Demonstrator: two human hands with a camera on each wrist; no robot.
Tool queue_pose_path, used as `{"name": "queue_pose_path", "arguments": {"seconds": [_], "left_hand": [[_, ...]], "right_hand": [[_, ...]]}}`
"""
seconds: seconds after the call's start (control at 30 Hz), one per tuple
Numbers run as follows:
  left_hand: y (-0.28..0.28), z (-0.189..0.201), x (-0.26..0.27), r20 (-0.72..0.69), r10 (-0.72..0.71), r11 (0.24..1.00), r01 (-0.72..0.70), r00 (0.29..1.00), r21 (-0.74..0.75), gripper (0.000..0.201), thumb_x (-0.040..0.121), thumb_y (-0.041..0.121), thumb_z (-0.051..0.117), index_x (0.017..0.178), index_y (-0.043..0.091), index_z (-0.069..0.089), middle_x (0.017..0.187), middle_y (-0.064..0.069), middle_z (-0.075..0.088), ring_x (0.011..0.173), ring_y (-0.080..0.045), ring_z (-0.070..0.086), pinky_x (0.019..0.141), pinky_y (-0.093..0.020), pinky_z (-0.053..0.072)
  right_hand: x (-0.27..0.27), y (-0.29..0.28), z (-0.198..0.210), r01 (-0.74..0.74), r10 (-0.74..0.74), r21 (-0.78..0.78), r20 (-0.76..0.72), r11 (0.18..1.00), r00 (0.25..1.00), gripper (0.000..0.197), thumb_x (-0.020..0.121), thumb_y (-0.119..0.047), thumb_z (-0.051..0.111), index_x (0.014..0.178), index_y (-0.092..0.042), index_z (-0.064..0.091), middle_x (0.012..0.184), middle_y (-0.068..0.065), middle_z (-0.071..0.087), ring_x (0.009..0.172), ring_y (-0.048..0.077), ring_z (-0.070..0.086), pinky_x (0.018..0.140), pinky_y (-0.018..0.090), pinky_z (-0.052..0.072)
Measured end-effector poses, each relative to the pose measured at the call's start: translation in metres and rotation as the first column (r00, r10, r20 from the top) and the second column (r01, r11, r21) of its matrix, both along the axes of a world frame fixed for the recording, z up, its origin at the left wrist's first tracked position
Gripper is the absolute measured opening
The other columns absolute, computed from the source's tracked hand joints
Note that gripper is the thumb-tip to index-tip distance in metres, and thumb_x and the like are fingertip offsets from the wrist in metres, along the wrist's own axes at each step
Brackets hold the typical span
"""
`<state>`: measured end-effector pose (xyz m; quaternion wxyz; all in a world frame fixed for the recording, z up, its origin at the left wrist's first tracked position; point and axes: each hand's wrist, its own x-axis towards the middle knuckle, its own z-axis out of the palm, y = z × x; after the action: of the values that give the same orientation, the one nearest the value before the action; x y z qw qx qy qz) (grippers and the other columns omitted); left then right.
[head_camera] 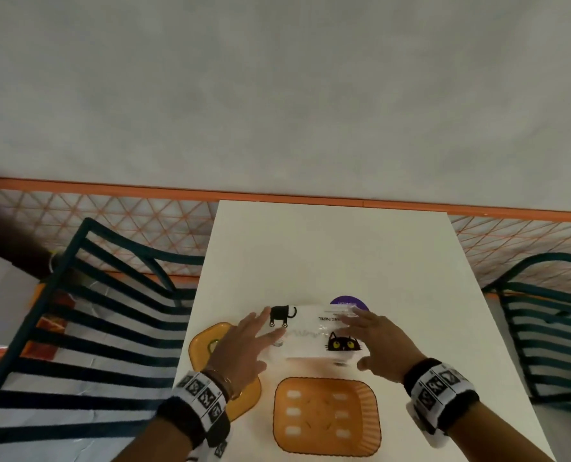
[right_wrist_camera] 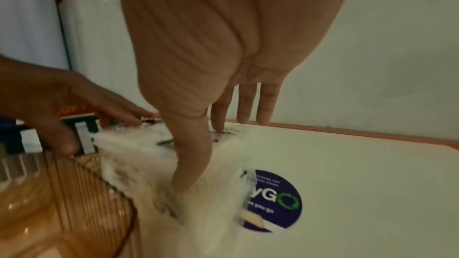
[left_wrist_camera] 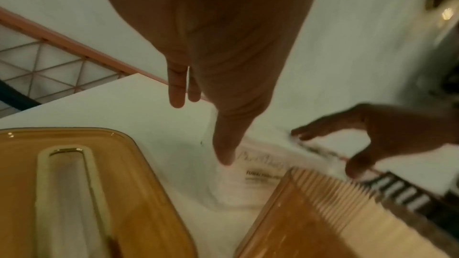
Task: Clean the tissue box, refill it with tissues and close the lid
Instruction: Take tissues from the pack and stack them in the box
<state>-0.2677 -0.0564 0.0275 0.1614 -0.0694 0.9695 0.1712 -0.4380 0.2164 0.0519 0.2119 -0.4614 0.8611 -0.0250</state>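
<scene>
**Both hands at the tissue pack, box and lid lying open**

The head view alone shows the layout: the orange tissue box (head_camera: 327, 416) sits uncovered at the table's (head_camera: 330, 255) near edge, its lid (head_camera: 210, 345) to the left and partly under the left wrist, and the tissue pack (head_camera: 314, 333) just beyond the box. The left hand (head_camera: 244, 345) and right hand (head_camera: 382, 345) flank the pack with fingers straight and spread; neither curls around it.

The left wrist view adds the lid's long slot and the box's ribbed wall. The right wrist view shows the right thumb pressed into the pack's soft wrap.

The pack bears black cat prints and "PAPEL" (upside down from the head). A purple round sticker (right_wrist_camera: 275, 199) reads "yGO" with a green recycling mark.

The table's far half is bare; dark slatted chairs (head_camera: 87, 328) stand at both sides.
</scene>
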Motion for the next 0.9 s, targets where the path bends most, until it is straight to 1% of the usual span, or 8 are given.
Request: {"name": "queue_pose_path", "arguments": {"seconds": [0.07, 0.13, 0.27, 0.5, 0.63, 0.7, 0.83, 0.9], "left_hand": [[0.002, -0.008, -0.002, -0.077, -0.045, 0.998, 0.042, 0.996, -0.038, 0.066, 0.097, 0.029, 0.062, 0.151, 0.051, 0.031, 0.168, 0.01, -0.005, 0.156, -0.021, 0.012, 0.121, -0.047, 0.03], [0.002, -0.01, -0.004, -0.111, -0.11, 0.991, 0.1, 0.988, -0.09, 0.064, 0.085, 0.028, 0.078, 0.14, 0.048, 0.051, 0.165, 0.004, 0.019, 0.146, -0.026, 0.04, 0.105, -0.05, 0.048], [0.0, -0.013, -0.003, -0.106, -0.18, 0.977, 0.165, 0.978, -0.136, 0.066, 0.059, 0.032, 0.097, 0.119, 0.04, 0.071, 0.144, -0.002, 0.059, 0.114, -0.021, 0.07, 0.076, -0.041, 0.062], [-0.01, -0.009, 0.001, -0.154, -0.186, 0.981, 0.176, 0.97, -0.08, 0.072, 0.05, 0.008, 0.098, 0.111, 0.038, 0.076, 0.134, 0.005, 0.067, 0.1, -0.015, 0.075, 0.069, -0.033, 0.064], [-0.01, -0.009, -0.001, -0.182, -0.168, 0.985, 0.172, 0.969, 0.008, 0.052, 0.077, 0.015, 0.084, 0.124, 0.035, 0.071, 0.144, 0.009, 0.058, 0.122, -0.014, 0.064, 0.09, -0.038, 0.059], [-0.007, -0.009, 0.001, -0.194, -0.166, 0.985, 0.171, 0.967, 0.004, 0.048, 0.086, 0.023, 0.077, 0.132, 0.036, 0.065, 0.149, 0.014, 0.05, 0.131, -0.009, 0.054, 0.102, -0.035, 0.051], [0.0, -0.009, 0.0, -0.129, -0.132, 0.988, 0.141, 0.983, 0.062, 0.07, 0.043, 0.011, 0.101, 0.107, 0.03, 0.08, 0.121, 0.008, 0.073, 0.097, -0.007, 0.075, 0.07, -0.018, 0.06], [0.001, -0.005, 0.0, -0.133, -0.122, 0.99, 0.13, 0.984, 0.054, 0.072, 0.046, 0.001, 0.096, 0.111, 0.027, 0.079, 0.127, 0.005, 0.071, 0.091, -0.007, 0.076, 0.066, -0.015, 0.059]], "right_hand": [[0.004, 0.002, -0.004, -0.036, 0.04, 0.035, -0.096, 0.999, 0.995, 0.07, 0.065, -0.031, 0.086, 0.13, -0.038, 0.061, 0.146, -0.018, 0.052, 0.141, 0.014, 0.043, 0.111, 0.035, 0.042], [0.008, 0.004, -0.008, -0.052, 0.059, 0.043, -0.167, 0.998, 0.984, 0.065, 0.053, -0.034, 0.093, 0.113, -0.037, 0.072, 0.126, -0.017, 0.068, 0.122, 0.016, 0.063, 0.096, 0.033, 0.054], [0.019, 0.009, -0.009, -0.022, 0.016, -0.023, -0.232, 1.0, 0.973, 0.03, 0.062, -0.034, 0.091, 0.088, -0.038, 0.078, 0.11, -0.019, 0.074, 0.111, 0.014, 0.069, 0.087, 0.031, 0.058], [0.029, 0.014, 0.007, 0.106, -0.137, -0.132, -0.254, 0.986, 0.958, 0.023, 0.068, -0.014, 0.085, 0.071, -0.032, 0.07, 0.1, -0.014, 0.076, 0.101, 0.013, 0.071, 0.082, 0.029, 0.057], [0.024, 0.02, 0.004, 0.129, -0.15, -0.1, -0.242, 0.987, 0.959, 0.021, 0.078, -0.025, 0.078, 0.094, -0.031, 0.065, 0.116, -0.01, 0.07, 0.112, 0.016, 0.065, 0.093, 0.028, 0.05], [0.019, 0.024, -0.004, 0.113, -0.113, -0.015, -0.215, 0.994, 0.97, 0.05, 0.067, -0.035, 0.086, 0.112, -0.032, 0.066, 0.132, -0.008, 0.065, 0.124, 0.018, 0.06, 0.1, 0.033, 0.049], [0.014, 0.021, -0.01, 0.055, -0.056, -0.013, -0.23, 0.998, 0.972, 0.051, 0.061, -0.03, 0.092, 0.108, -0.034, 0.073, 0.131, -0.005, 0.067, 0.119, 0.022, 0.065, 0.092, 0.036, 0.056], [0.011, 0.02, -0.007, 0.037, -0.056, -0.077, -0.265, 0.996, 0.963, 0.031, 0.065, -0.027, 0.091, 0.091, -0.035, 0.077, 0.124, -0.008, 0.071, 0.112, 0.021, 0.068, 0.084, 0.034, 0.058]]}}
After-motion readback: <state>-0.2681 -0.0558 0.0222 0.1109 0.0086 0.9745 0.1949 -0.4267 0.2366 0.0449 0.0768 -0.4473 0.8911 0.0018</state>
